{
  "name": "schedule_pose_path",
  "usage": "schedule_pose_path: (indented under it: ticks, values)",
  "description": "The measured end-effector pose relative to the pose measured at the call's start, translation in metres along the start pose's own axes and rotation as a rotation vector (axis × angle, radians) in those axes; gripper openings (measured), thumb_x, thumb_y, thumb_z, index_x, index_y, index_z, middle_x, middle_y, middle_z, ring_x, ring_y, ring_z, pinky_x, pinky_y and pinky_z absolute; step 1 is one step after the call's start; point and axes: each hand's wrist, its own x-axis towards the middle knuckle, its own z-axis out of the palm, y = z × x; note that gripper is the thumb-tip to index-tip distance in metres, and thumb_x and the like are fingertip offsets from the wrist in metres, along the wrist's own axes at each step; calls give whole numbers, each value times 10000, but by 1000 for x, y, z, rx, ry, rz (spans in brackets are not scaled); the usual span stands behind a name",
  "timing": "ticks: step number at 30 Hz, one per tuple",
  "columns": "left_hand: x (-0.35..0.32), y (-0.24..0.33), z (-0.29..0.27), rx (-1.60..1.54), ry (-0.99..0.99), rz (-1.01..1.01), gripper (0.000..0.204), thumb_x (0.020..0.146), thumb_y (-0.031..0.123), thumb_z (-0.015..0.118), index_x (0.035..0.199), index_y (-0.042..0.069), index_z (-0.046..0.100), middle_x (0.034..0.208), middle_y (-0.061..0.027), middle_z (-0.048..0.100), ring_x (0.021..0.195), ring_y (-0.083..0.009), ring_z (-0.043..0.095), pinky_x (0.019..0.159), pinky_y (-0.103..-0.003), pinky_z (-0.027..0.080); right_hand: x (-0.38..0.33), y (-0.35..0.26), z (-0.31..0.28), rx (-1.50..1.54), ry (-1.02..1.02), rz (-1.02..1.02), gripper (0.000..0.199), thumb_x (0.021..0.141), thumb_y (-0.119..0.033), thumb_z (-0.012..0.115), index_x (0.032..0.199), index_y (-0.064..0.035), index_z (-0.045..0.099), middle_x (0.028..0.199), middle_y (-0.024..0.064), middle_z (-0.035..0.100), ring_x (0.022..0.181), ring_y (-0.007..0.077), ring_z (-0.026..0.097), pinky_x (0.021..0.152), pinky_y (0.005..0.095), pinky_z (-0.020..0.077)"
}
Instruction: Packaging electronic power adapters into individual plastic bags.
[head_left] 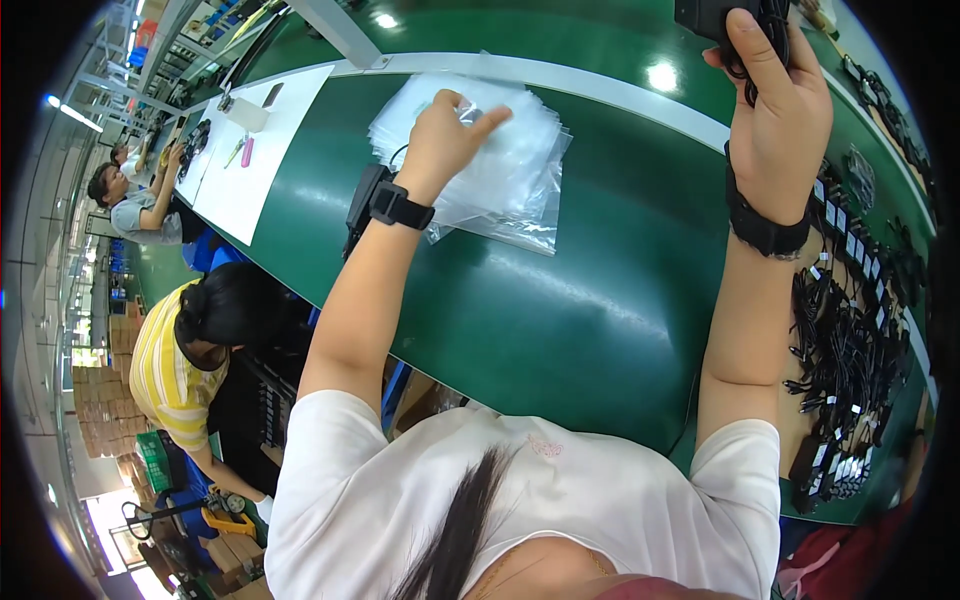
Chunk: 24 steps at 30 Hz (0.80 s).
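Head view: A stack of clear plastic bags (525, 195) lies on the green table (560, 330). The left hand (447, 148) is over the stack, fingers curled, thumb extended; whether it pinches a bag cannot be determined. The right hand (782, 140), right of the stack, grips a black device (703, 18) with its cable (774, 28) bundled. Black cabled units (845, 350) lie farther right of the stack.

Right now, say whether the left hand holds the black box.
No, the right hand holds the black box and its cable.
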Motion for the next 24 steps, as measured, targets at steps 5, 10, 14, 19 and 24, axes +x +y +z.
schedule_pose_path:
  ticks: [5, 10, 14, 19, 24]
  values:
    - [-6, 10, -25, 81, -15, 17, 382, 712, 338, 636, 854, -14, 584, 682, -201, 610, 637, -335, 592, 600, -359, 472, -1, 6, -2, -73, -1, 19, 357, 816, -151, 638, 1120, 8, 537, 816, -3, 592, 618, 44, 502, 530, 173, 401]
    - [-1, -11, -38, -43, 0, -49, 258, 727, 241, 577, 694, -14, 593, 614, -164, 602, 597, -278, 596, 564, -337, 459, -3, 6, 3, -100, -10, 11, 376, 809, -153, 645, 1130, 8, 536, 831, 4, 601, 632, 46, 517, 534, 176, 413]
    - [-5, -6, -44, -310, -314, -134, 255, 741, 214, 623, 615, 0, 569, 566, -86, 592, 517, -162, 555, 486, -285, 427, -6, 9, 5, -45, -70, 126, 402, 797, -142, 653, 1145, 15, 526, 862, 22, 613, 666, 49, 540, 554, 180, 437]
    - [-13, 4, -24, -504, -453, -243, 339, 726, 261, 693, 551, 34, 513, 515, -46, 552, 433, -114, 495, 410, -246, 384, -21, 47, 2, 137, -224, 440, 340, 848, -128, 580, 1151, 12, 516, 990, 71, 600, 831, 130, 597, 677, 290, 550]
    - [-27, 31, 13, -442, -389, -76, 512, 628, 370, 768, 459, 32, 422, 438, -58, 457, 393, -140, 461, 399, -285, 370, -53, 77, 3, 380, -218, 867, 363, 871, -173, 550, 1157, 33, 463, 975, 101, 579, 860, 186, 582, 817, 401, 518]
